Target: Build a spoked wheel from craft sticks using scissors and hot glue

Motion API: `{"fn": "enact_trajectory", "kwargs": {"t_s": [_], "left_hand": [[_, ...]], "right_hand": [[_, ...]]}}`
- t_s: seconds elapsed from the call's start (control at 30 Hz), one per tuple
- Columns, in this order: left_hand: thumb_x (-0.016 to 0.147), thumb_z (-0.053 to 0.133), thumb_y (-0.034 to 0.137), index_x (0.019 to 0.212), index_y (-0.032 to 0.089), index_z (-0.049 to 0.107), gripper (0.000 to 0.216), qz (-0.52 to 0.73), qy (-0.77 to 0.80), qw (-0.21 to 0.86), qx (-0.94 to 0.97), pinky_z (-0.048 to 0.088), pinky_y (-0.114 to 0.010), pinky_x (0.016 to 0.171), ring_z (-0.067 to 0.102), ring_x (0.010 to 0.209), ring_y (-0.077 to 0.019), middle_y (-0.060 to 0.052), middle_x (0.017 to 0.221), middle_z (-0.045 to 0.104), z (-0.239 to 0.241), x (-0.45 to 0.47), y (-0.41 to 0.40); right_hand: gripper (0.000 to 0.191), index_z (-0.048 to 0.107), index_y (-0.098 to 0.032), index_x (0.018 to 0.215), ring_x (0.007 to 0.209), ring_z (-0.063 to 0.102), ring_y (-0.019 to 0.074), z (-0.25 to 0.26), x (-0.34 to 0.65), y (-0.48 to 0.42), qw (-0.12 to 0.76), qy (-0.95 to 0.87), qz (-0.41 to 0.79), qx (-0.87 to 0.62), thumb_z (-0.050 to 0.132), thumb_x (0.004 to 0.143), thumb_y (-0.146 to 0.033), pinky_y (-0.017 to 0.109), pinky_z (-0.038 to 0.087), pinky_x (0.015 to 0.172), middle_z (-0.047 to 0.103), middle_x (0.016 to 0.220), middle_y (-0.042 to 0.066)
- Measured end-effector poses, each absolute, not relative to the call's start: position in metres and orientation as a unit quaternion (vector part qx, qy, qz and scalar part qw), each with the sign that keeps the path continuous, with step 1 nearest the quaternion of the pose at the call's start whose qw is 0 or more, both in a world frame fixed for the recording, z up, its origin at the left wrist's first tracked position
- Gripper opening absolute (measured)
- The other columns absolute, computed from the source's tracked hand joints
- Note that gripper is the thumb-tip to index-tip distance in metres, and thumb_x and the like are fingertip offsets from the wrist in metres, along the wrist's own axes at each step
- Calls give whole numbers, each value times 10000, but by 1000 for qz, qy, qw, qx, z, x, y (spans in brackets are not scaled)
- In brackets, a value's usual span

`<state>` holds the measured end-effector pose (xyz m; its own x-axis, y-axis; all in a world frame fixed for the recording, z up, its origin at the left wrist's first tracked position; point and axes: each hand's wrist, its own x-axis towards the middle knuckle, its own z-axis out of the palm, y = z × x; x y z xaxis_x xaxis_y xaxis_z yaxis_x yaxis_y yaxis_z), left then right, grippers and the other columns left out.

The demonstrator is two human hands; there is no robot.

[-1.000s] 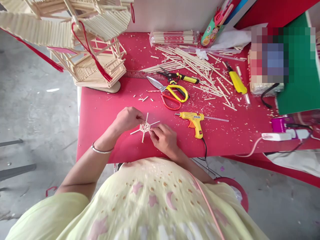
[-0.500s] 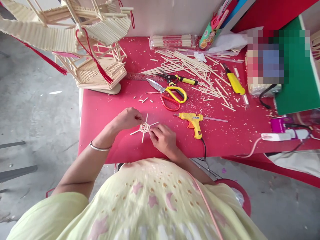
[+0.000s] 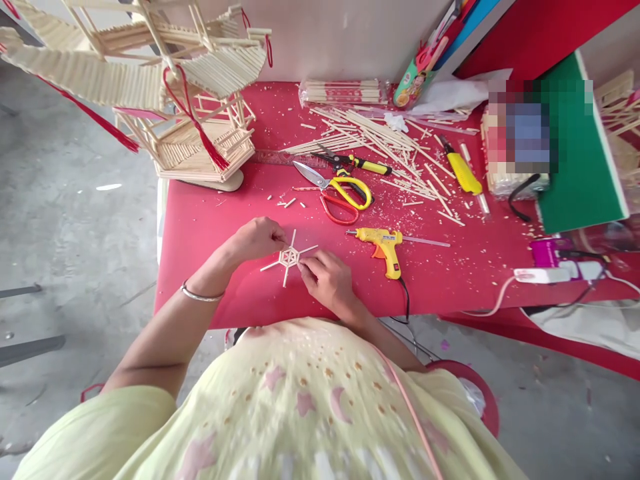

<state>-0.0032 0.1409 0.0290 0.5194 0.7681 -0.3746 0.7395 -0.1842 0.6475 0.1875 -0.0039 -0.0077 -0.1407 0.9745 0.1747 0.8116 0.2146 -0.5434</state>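
Between my hands is a small hexagonal stick frame (image 3: 289, 257) of pale wood, with thin sticks radiating outward like spokes. My left hand (image 3: 257, 239), a silver bangle at its wrist, pinches the upper left side of the frame. At the lower right, the fingers of my right hand (image 3: 326, 275) are closed on another of its spokes. The spoke ends in my fingers are hidden. To the right lies a yellow glue gun (image 3: 384, 248) with a clear glue stick in its back. Scissors (image 3: 334, 190) with one yellow and one red handle lie beyond my hands.
A large stick-built pagoda model (image 3: 200, 147) with red tassels stands at the left. Loose sticks (image 3: 370, 137) and scraps cover the back, beside pliers (image 3: 370, 165) and a yellow utility knife (image 3: 464, 172). A white power strip (image 3: 540, 275) lies at the right edge of the red table (image 3: 200, 220).
The camera view has shifted slightly, so the tools and pagoda appear a little displaced. Both hands and the stick frame keep nearly the same pose.
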Motion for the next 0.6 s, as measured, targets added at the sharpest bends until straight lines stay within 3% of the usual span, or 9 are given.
{"fn": "enact_trajectory", "kwargs": {"t_s": [0.1, 0.17, 0.27, 0.43, 0.6], "left_hand": [[663, 661, 250, 710, 187, 793, 154, 32, 492, 411, 767, 438, -226, 588, 629, 647, -157, 5, 643, 712, 28, -4, 140], [662, 665, 258, 704, 190, 787, 145, 45, 489, 415, 766, 430, -222, 576, 620, 631, -151, 11, 618, 697, 26, -5, 140], [671, 670, 279, 710, 191, 785, 150, 57, 486, 426, 761, 426, -220, 568, 618, 625, -147, 13, 611, 689, 24, -7, 140], [696, 676, 312, 725, 179, 791, 178, 69, 485, 452, 745, 432, -232, 583, 629, 648, -154, -2, 670, 708, 21, -11, 140], [708, 676, 329, 756, 163, 801, 213, 87, 475, 472, 738, 425, -236, 587, 620, 650, -150, -14, 709, 725, 23, -15, 140]], "right_hand": [[233, 717, -240, 1107, 984, 638, 204, 4, 209, -11, 286, -686, 117, -658, 506, 1020, -289, 324, 482, 900, 707, 1049, 79], [239, 692, -219, 1142, 1092, 607, 260, 13, 231, -17, 291, -612, 44, -734, 529, 974, -271, 395, 465, 969, 677, 1132, 124], [347, 644, -196, 1183, 1151, 573, 330, 20, 261, -25, 235, -522, -21, -820, 606, 849, -280, 446, 469, 935, 630, 1188, 163], [426, 605, -229, 1176, 980, 640, 286, 15, 285, -24, 189, -440, 17, -877, 619, 755, -293, 353, 468, 751, 692, 1127, 104], [224, 663, -227, 961, 741, 616, 248, 18, 298, -18, 152, -433, 125, -879, 603, 771, -329, 326, 425, 658, 690, 802, 59]]}}
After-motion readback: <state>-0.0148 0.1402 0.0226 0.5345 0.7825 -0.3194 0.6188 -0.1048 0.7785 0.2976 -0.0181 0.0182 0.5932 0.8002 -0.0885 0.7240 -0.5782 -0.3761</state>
